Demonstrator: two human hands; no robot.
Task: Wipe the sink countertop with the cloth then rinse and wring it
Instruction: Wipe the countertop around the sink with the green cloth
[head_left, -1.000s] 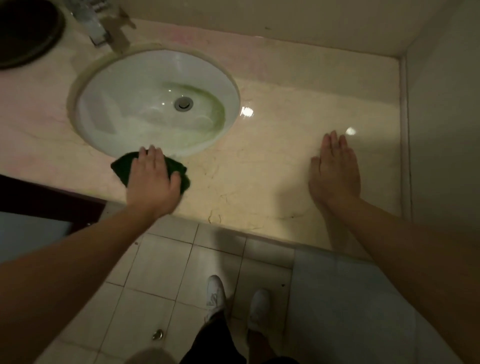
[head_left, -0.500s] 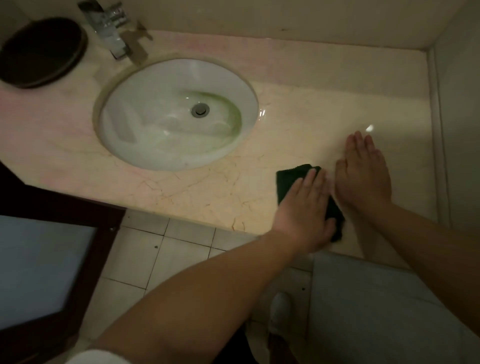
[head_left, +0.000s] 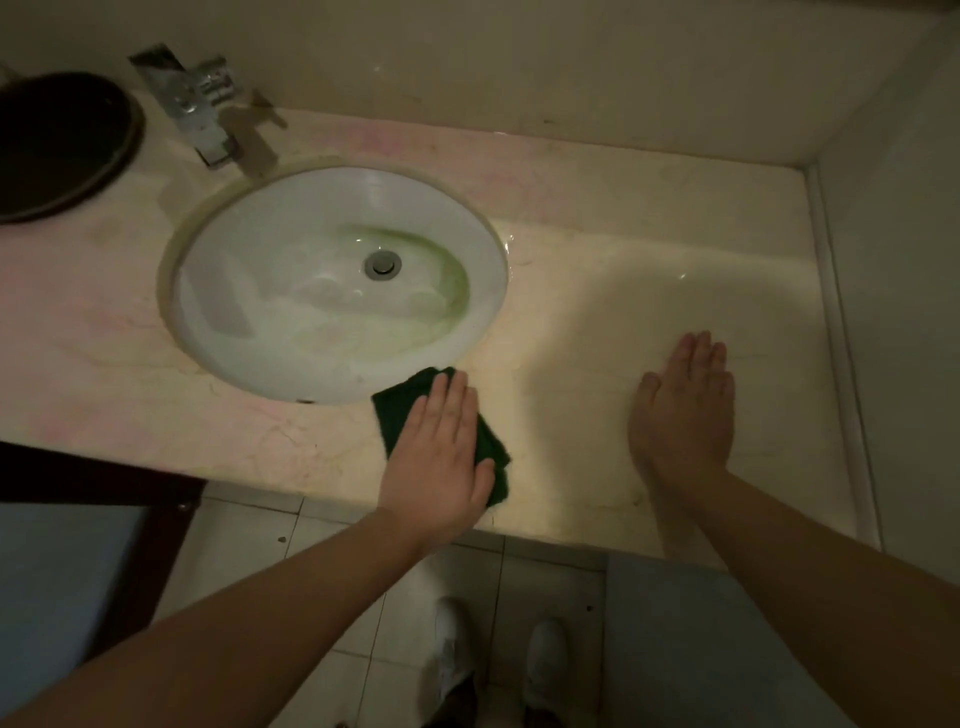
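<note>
cloth (head_left: 399, 411) back beside sink (head_left: 234, 270), left hand (head_left: 441, 457) flat

Dim, warm light pools on the countertop (head_left: 597, 322); corners dark, edges bowed, soft focus

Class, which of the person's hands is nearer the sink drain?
Left. The left hand presses the cloth at the front rim of the basin, below the drain; the right hand lies flat on the countertop, well to its right.
</note>
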